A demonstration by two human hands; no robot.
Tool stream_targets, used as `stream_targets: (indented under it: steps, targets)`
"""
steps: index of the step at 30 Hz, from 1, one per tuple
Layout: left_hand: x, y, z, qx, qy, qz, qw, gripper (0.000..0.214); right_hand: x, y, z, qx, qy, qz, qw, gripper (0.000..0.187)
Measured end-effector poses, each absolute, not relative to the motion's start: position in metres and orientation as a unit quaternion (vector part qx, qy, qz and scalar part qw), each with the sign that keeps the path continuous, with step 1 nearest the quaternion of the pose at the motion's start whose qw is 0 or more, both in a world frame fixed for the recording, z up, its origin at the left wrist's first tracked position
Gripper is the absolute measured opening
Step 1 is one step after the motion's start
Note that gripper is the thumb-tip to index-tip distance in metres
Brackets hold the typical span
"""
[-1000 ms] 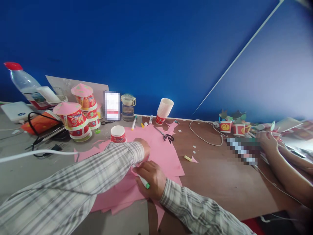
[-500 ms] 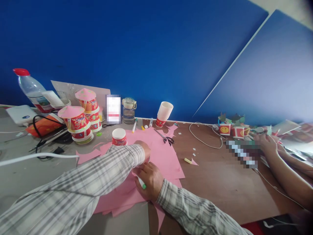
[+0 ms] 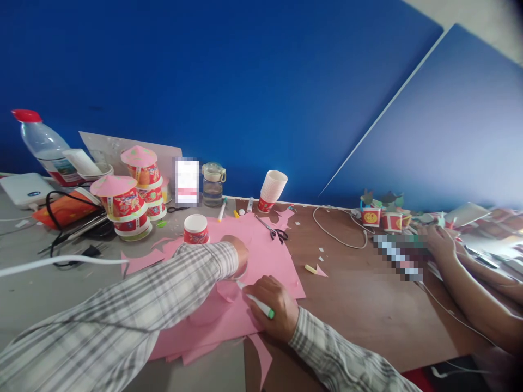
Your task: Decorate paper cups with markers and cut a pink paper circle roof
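Brown wooden desk point(image 3: 368, 294) shoved up against a deep blue wall point(image 3: 245, 81), pretty cluttered. The right hand point(image 3: 274, 309) was closed around a white marker with a green cap point(image 3: 258, 302), tip down on the smooth pink paper sheets point(image 3: 278, 261) mid-desk. The left hand point(image 3: 239, 253) pressed on the same paper just beside the tip; couldn't tell whether it gripped anything. A red printed paper cup point(image 3: 196, 230) stood close behind.

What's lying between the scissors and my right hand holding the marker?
Only bare pink paper lies between the scissors and your right hand gripping the marker, as the head view shows.
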State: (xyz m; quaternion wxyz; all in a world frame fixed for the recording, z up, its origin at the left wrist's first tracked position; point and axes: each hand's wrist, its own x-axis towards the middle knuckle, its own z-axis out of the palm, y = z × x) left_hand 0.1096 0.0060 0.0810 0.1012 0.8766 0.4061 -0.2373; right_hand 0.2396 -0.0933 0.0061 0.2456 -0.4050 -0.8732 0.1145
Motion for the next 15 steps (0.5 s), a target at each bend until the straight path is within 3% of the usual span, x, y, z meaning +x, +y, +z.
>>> stream_targets:
  steps: [6, 15]
  targets:
    - [0.109, 0.005, 0.083, 0.877, 0.402, -0.242, 0.101, 0.050, 0.262, -0.075, 0.002, -0.401, -0.828, 0.206, 0.333, 0.019]
    - [0.110, 0.006, 0.083, 0.871, 0.409, -0.249, 0.109, 0.048, 0.285, -0.060, 0.037, -0.490, -0.724, 0.246, 0.418, 0.018]
